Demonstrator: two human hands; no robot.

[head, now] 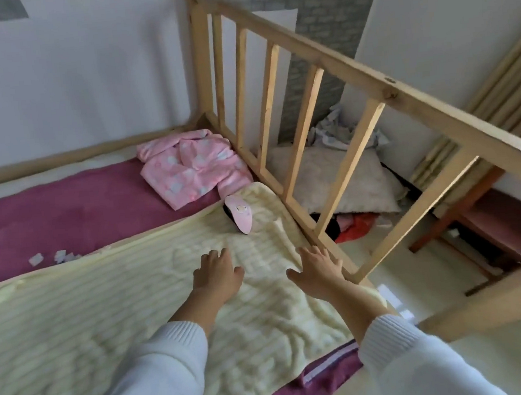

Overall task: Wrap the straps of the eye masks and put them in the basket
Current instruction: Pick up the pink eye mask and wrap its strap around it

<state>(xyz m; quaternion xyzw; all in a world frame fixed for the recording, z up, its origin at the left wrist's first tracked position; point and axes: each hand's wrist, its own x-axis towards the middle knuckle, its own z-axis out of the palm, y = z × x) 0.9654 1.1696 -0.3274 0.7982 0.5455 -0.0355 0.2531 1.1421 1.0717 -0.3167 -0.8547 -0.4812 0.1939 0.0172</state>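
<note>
A pink eye mask (240, 213) with a dark underside lies on the cream blanket (104, 308), close to the wooden bed rail. Its strap is hidden from me. Both of my arms reach out over the blanket below the mask. My left hand (217, 273) hovers palm down with fingers apart and holds nothing. To its right, my right hand (315, 270) is likewise spread and holds nothing, near the blanket's right edge. No basket is in view.
A slatted wooden bed rail (305, 116) runs along the right side. A folded pink garment (191, 167) lies in the far corner on the purple sheet (47, 214). Small white scraps (53, 257) sit on the sheet. Pillows (340, 180) and clutter lie on the floor beyond the rail.
</note>
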